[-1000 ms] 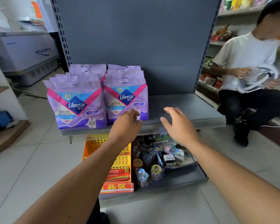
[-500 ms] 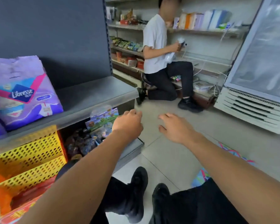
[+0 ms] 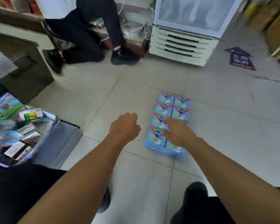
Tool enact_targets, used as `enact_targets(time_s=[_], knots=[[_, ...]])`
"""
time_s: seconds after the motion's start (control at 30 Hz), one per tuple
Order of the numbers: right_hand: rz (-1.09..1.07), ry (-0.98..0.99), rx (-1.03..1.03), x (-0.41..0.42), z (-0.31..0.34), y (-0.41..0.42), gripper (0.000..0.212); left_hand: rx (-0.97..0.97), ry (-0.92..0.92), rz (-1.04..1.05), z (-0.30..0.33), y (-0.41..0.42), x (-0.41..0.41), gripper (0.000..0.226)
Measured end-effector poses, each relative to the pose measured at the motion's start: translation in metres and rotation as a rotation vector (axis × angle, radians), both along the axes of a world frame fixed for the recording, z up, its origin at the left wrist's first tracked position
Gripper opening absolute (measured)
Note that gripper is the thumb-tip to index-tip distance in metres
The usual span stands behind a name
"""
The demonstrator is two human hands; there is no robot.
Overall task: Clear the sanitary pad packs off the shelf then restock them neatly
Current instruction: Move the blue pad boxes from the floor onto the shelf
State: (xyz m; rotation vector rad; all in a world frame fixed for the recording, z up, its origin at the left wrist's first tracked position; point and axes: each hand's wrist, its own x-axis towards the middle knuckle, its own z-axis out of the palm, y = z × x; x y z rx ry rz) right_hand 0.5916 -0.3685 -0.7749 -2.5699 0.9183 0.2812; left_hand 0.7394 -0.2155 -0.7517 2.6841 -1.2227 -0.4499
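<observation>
On the pale tiled floor (image 3: 136, 88), just ahead of the person's feet, lie the blue sanitary pad packs (image 3: 168, 122), flat plastic packets with pink corners laid in two overlapping columns. The right hand (image 3: 178, 135) reaches over the nearer packs with its fingers spread and relaxed; motion blur makes it hard to tell whether they touch the wrapping. The left hand (image 3: 124, 126) hovers over bare tile just beside the stack, its grip loosely curled and holding nothing. To the left is the corner of a low grey metal shelf (image 3: 61, 139) crowded with small mixed goods. Farther off a second person in dark trousers (image 3: 87, 38) kneels beside a white display fridge (image 3: 184, 38).

This looks like the restocking step: fetching the blue packs set aside on the floor. The next move calls for both hands to close round a few packs together, lifting them squarely so that the row stays aligned for the shelf.
</observation>
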Motion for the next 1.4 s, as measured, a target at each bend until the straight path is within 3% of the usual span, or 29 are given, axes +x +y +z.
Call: enact_targets(time_s=[0.17, 0.27, 0.47, 0.6, 0.93, 1.07, 1.2, 1.4], knots=[[-0.309, 0.074, 0.189, -0.037, -0.097, -0.046, 0.042, 0.059, 0.185, -0.047, -0.092, -0.069, -0.009, 0.034], [-0.543, 0.013, 0.282, -0.058, -0.149, -0.069, 0.043, 0.075, 0.300, -0.120, -0.139, -0.107, -0.031, 0.034], [-1.020, -0.117, 0.417, -0.065, -0.224, -0.096, 0.071, 0.108, 0.416, -0.091, -0.211, -0.155, -0.065, 0.036], [-1.103, -0.202, 0.584, -0.065, -0.258, -0.096, 0.083, 0.074, 0.431, -0.039, -0.230, -0.165, -0.075, 0.031], [-1.132, -0.249, 0.523, -0.081, -0.274, -0.093, 0.055, 0.101, 0.453, -0.008, -0.243, -0.154, -0.073, 0.023], [-1.202, -0.345, 0.616, -0.100, -0.270, -0.094, 0.051, 0.081, 0.516, -0.015, -0.237, -0.152, -0.077, 0.026], [-1.227, -0.432, 0.702, -0.125, -0.242, -0.096, 0.035, 0.066, 0.585, -0.048, -0.213, -0.149, -0.074, 0.026], [-1.086, -0.611, 0.811, -0.114, -0.152, -0.079, 0.028, -0.009, 0.588, 0.023, -0.156, -0.124, -0.052, 0.036]])
